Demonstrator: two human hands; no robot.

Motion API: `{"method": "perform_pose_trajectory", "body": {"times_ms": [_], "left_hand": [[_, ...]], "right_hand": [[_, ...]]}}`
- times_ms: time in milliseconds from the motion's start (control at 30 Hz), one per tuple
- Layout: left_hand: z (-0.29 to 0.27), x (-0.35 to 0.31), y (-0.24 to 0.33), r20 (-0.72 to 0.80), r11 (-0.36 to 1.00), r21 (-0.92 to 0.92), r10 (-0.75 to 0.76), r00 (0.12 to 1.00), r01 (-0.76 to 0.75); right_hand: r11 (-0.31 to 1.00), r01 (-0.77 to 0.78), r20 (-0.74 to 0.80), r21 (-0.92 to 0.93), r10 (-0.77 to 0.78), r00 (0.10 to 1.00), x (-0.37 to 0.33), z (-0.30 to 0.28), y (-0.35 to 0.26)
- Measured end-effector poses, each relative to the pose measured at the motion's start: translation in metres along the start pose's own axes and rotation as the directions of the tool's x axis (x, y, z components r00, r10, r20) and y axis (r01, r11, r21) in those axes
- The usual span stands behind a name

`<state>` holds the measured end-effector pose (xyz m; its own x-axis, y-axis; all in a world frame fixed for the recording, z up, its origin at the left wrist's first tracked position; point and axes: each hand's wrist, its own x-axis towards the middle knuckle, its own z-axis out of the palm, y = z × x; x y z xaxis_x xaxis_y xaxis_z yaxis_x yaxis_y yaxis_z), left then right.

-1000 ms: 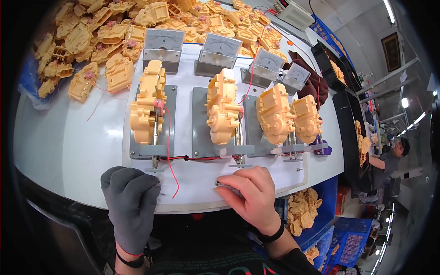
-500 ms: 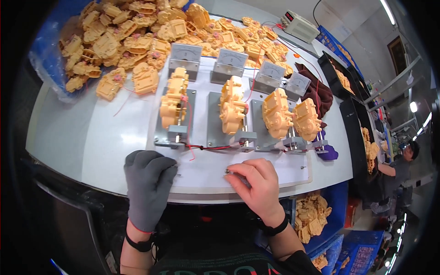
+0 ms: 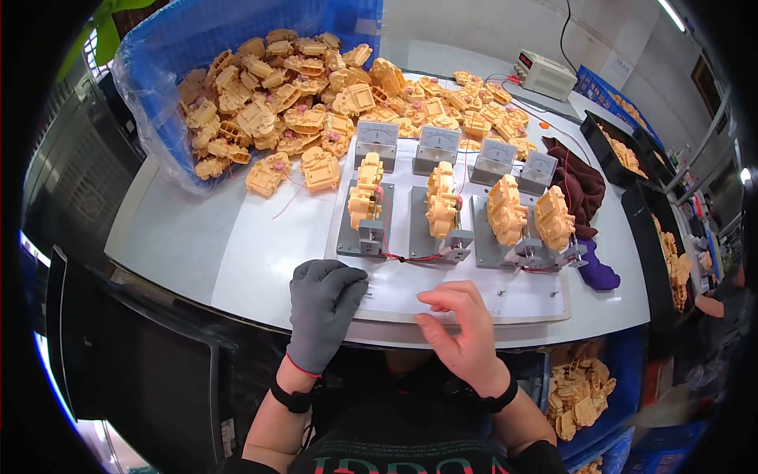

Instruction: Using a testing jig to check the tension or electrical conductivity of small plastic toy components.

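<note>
**Hands resting at the test board's near edge**

White desk is carrying a white board with four grey fixtures. Each fixture is holding an upright yellow housing, and red wires are running along the fixtures' near ends. Behind them, four grey meters are standing in a row.

At the far left, a blue crate lined with clear plastic is tipping open onto the desk, and loose yellow housings are spilling from it in a heap that is reaching past the meters. On the right, black trays are holding more yellow parts. A brown cloth and a purple glove are lying beside the last fixture.

The gloved left hand is lying flat on the board's near edge, its grip released and holding nothing. The bare right hand is hovering just beside it, fingers curled loosely, grasping nothing visible.
</note>
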<state>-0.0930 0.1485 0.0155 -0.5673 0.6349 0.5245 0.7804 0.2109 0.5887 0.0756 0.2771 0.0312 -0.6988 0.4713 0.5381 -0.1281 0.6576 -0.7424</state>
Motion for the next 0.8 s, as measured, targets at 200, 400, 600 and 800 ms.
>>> {"method": "perform_pose_trajectory", "body": {"times_ms": [200, 400, 600, 800], "left_hand": [[0.001, -0.001, -0.001, 0.003, 1.000, -0.021, -0.006, 1.000, 0.006], [-0.002, -0.001, -0.001, 0.023, 0.999, -0.035, 0.010, 1.000, -0.010], [-0.001, -0.002, -0.002, -0.003, 0.999, -0.042, 0.019, 1.000, -0.019], [-0.001, -0.002, -0.003, 0.006, 0.998, -0.055, 0.014, 1.000, -0.014]], "right_hand": [[0.978, 0.063, 0.003, 0.197, -0.065, 0.998, 0.025, 0.035, -0.009], [0.972, 0.012, -0.009, 0.235, -0.010, 1.000, 0.029, 0.049, -0.004], [0.964, 0.000, -0.056, 0.267, 0.015, 0.998, 0.030, 0.058, 0.003], [0.959, -0.014, -0.059, 0.283, 0.032, 0.998, 0.030, 0.060, 0.006]]}}
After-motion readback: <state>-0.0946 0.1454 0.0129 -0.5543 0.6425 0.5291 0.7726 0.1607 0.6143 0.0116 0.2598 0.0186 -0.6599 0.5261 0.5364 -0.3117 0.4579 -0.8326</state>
